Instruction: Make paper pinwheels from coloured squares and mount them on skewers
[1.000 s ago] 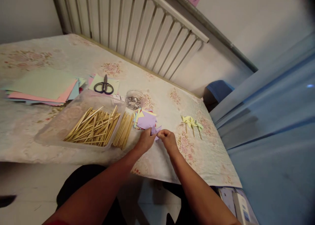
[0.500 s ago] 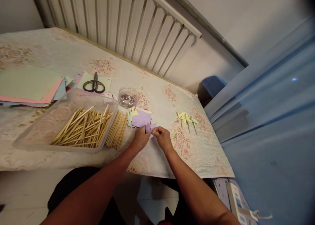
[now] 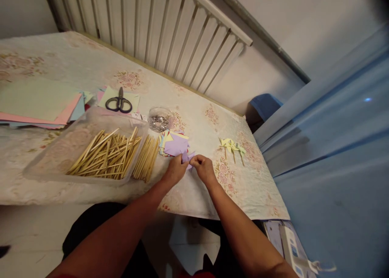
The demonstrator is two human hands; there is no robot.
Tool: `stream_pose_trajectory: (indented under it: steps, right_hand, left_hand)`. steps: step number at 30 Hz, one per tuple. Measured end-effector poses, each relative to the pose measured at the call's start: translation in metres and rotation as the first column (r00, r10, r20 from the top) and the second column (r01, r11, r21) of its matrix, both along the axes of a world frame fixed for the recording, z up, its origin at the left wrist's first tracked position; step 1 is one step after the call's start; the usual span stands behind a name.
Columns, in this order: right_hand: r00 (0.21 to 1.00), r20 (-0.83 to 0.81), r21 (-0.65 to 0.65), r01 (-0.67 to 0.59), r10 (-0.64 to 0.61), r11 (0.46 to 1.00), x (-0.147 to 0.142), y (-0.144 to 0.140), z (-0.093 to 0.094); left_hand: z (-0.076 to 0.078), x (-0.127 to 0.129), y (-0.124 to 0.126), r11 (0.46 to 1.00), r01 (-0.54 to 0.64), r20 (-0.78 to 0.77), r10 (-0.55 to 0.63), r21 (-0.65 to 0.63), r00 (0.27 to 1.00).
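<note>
My left hand [image 3: 176, 168] is closed on a small purple paper pinwheel [image 3: 185, 157], pinching its left side. At the right of the same paper, the fingertips of my right hand [image 3: 202, 166] are pinched together; whether they hold a blade or something small at its middle is hidden. Just beyond lies a stack of cut paper squares [image 3: 176, 144] with a purple one on top. A row of thin wooden sticks [image 3: 146, 158] lies left of my left hand. Off to the right, several finished yellow and green pinwheels on sticks [image 3: 232, 145] rest on the cloth.
A clear plastic box [image 3: 39, 170] holds many wooden sticks [image 3: 106, 156]. Behind it are dark-handled scissors [image 3: 119, 103] on paper, large coloured sheets [image 3: 36, 99] and a round clear dish [image 3: 159, 119] of small metal pieces. A blue curtain [image 3: 328, 148] hangs at the right.
The whole view has shifted slightly. My hands stay together on the purple pinwheel, with the fingers in nearly the same grip.
</note>
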State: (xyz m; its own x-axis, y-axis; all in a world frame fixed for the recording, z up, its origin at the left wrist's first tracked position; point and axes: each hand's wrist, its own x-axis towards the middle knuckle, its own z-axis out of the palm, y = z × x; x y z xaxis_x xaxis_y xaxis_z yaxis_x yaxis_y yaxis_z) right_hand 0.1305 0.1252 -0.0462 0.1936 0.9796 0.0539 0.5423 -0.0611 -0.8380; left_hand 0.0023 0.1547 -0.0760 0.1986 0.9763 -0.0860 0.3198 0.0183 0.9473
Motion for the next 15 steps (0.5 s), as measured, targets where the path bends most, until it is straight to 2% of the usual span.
stream_pose_trajectory:
  steps: [3, 6, 12, 15]
  right_hand:
    - [0.98, -0.172, -0.084, 0.087, -0.101, 0.993, -0.0043, -0.0018, -0.0095]
    - [0.976, -0.177, -0.057, 0.122, -0.13, 0.991, -0.0065, -0.0043, -0.0123]
    - [0.952, -0.187, 0.001, 0.248, -0.244, 0.969, -0.0017, -0.0064, -0.0053]
    - [0.92, -0.366, -0.064, 0.128, -0.142, 0.99, 0.0006, -0.0082, -0.0076]
  left_hand:
    - [-0.0004, 0.0004, 0.0003, 1.0, -0.005, 0.048, 0.005, -0.015, 0.999]
    - [-0.0001, 0.0004, 0.0005, 0.999, -0.017, 0.073, 0.02, -0.042, 0.997]
    - [-0.0013, -0.0006, -0.0003, 0.998, 0.029, 0.194, -0.017, -0.056, 0.981]
    - [-0.005, 0.0, -0.0012, 0.997, 0.061, 0.248, -0.047, -0.047, 0.968]
